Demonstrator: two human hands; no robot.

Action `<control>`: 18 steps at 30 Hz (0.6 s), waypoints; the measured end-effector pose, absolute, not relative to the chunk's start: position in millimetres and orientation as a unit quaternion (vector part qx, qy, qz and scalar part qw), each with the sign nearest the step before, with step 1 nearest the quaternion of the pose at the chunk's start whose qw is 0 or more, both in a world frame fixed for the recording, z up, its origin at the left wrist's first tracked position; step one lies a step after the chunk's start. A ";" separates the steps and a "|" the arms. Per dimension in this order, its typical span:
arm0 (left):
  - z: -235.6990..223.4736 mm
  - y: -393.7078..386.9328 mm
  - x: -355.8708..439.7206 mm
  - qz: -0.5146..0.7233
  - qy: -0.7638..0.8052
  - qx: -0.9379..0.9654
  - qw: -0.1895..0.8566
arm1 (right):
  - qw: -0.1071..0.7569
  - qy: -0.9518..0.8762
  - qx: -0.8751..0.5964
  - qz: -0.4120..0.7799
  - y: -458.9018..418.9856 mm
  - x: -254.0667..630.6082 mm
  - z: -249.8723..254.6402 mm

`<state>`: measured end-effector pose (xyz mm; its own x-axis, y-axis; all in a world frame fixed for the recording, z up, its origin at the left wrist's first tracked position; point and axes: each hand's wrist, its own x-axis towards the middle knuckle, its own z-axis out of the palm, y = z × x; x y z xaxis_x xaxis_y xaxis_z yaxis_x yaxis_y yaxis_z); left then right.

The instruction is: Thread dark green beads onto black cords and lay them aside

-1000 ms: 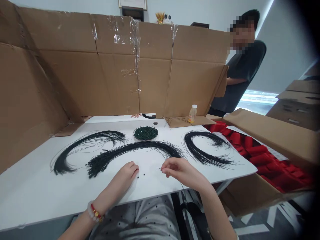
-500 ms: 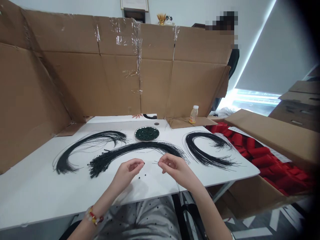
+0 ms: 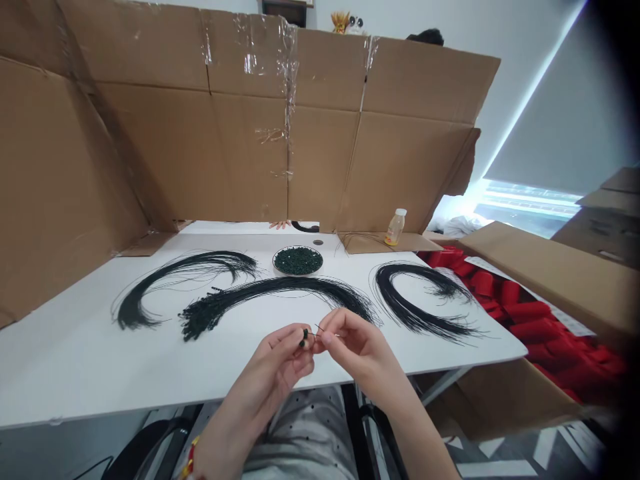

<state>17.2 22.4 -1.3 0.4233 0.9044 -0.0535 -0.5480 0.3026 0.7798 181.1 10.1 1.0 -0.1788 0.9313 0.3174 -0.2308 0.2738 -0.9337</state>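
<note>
My left hand (image 3: 280,360) is closed, pinching small dark green beads (image 3: 303,339) at its fingertips. Close beside it, my right hand (image 3: 357,350) grips thin black cords (image 3: 319,331), whose ends reach toward the beads. Whether a cord passes through a bead is too small to tell. Just beyond the hands lies a long bundle of black cords (image 3: 295,285), with a thick cluster of dark beads (image 3: 200,317) at its left end. A round dish (image 3: 273,267) behind the bundle is full of dark green beads (image 3: 299,260).
Curved bundles of black cord lie left (image 3: 145,287) and right (image 3: 395,300) on the white table (image 3: 100,373). Cardboard walls (image 3: 240,153) stand behind. A small bottle (image 3: 395,228) sits at the back right. Red rolls (image 3: 530,311) fill a box at right; another person's hand (image 3: 279,225) shows beyond.
My hands have come together, the left moving right to meet the cords. The two loose beads seen on the table are no longer visible there. The camera view has shifted slightly.
</note>
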 end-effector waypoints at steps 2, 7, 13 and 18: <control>1.5 19.4 18.6 0.482 0.244 0.342 0.769 | 0.583 -0.559 -0.297 0.510 6.8 178.8 1.9; 1.8 17.4 20.5 0.495 0.248 0.329 0.765 | 0.581 -0.569 -0.310 0.493 -0.5 179.3 6.3; -1.1 15.6 21.4 0.496 0.266 0.319 0.763 | 0.578 -0.587 -0.349 0.447 -5.7 178.4 14.7; 1.6 13.9 22.9 0.501 0.271 0.307 0.763 | 0.599 -0.580 -0.343 0.431 -9.1 174.2 14.3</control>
<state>22.9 13.9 1.6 0.3513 0.9302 -0.1061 -0.5981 0.3101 0.7390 174.2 -9.1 14.3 -0.0460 0.9154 0.3999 -0.1193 0.3925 -0.9120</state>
